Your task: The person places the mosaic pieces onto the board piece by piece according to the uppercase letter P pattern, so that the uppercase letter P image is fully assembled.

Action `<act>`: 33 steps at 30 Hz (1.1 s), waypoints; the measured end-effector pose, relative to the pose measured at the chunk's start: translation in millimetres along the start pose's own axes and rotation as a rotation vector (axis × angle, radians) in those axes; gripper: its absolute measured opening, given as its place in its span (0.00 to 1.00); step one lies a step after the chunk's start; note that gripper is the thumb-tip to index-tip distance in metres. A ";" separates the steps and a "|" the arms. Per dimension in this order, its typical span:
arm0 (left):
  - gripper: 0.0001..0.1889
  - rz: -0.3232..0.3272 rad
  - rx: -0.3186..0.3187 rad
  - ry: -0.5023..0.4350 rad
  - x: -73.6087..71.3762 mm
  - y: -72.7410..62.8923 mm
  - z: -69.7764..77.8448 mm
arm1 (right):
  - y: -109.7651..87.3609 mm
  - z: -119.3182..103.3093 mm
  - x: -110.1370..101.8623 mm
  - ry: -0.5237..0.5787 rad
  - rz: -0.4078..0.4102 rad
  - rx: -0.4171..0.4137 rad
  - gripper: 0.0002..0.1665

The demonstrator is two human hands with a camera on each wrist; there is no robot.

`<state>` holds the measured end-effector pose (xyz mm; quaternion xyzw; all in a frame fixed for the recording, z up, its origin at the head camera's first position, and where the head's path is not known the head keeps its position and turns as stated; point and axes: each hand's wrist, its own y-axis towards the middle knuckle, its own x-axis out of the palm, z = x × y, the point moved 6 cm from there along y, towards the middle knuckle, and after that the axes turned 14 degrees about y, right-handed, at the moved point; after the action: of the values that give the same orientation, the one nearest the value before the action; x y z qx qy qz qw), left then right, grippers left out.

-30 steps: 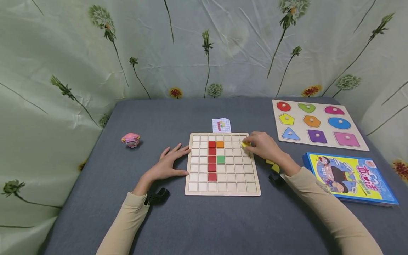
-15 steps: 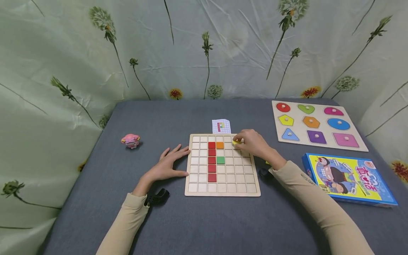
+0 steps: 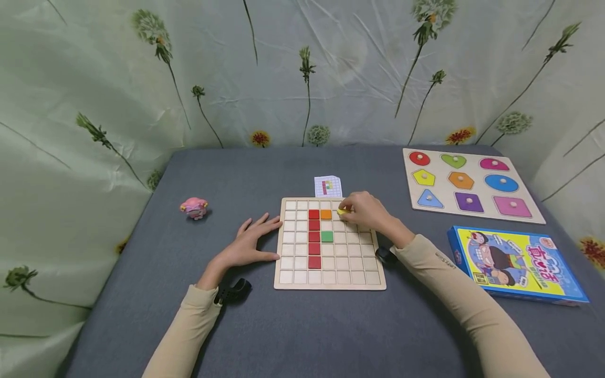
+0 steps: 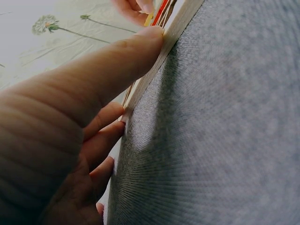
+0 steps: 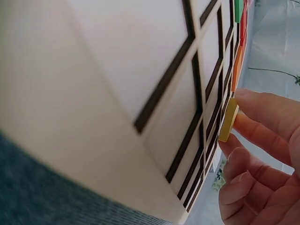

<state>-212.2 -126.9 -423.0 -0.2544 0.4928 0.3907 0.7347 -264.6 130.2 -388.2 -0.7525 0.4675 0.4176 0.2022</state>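
Note:
A wooden grid board (image 3: 330,284) lies flat on the cloth-covered table. In it sit a column of red tiles (image 3: 314,237), an orange tile (image 3: 326,214) and a green tile (image 3: 327,237). My right hand (image 3: 366,211) pinches a yellow tile (image 5: 228,119) between thumb and fingers, over the cell just right of the orange tile; in the right wrist view the tile is tilted against the grid. My left hand (image 3: 246,244) has its fingers spread, with thumb and fingertips touching the board's left edge.
A small printed pattern card (image 3: 328,186) lies at the board's far edge. Toward the right are a shape puzzle board (image 3: 472,181) and a blue-and-yellow box (image 3: 517,265). A pink toy (image 3: 194,208) stands at the left. Behind the table hangs a flowered curtain (image 3: 264,79).
My right hand has carried the yellow tile leftward across the board, from its right edge to beside the orange tile. The left hand has stayed in place.

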 end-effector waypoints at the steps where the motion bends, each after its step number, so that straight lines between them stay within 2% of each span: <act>1: 0.42 0.002 0.001 -0.002 0.0 0.3 -0.1 | 0.4 0.1 0.4 -0.002 0.000 0.002 0.12; 7: 0.42 0.002 0.007 0.000 0.1 0.7 0.3 | 3.2 -1.4 2.9 -0.019 -0.010 0.012 0.12; 15: 0.42 0.002 0.003 0.001 -0.8 -0.2 1.3 | 7.1 0.0 5.8 -0.017 0.008 0.075 0.13; 20: 0.42 -0.006 0.003 -0.003 0.2 -0.7 1.8 | 5.0 0.6 5.4 0.031 -0.022 0.081 0.13; 26: 0.42 -0.008 0.000 0.000 0.6 0.5 0.7 | 0.5 1.0 2.9 0.092 -0.062 0.044 0.13; 33: 0.42 -0.005 0.001 0.002 0.8 0.9 0.2 | 3.1 -1.4 2.6 0.077 -0.022 -0.030 0.08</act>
<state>-212.7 -126.1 -423.6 -0.2557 0.4932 0.3885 0.7352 -266.2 126.4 -389.2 -0.7760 0.4603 0.3931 0.1775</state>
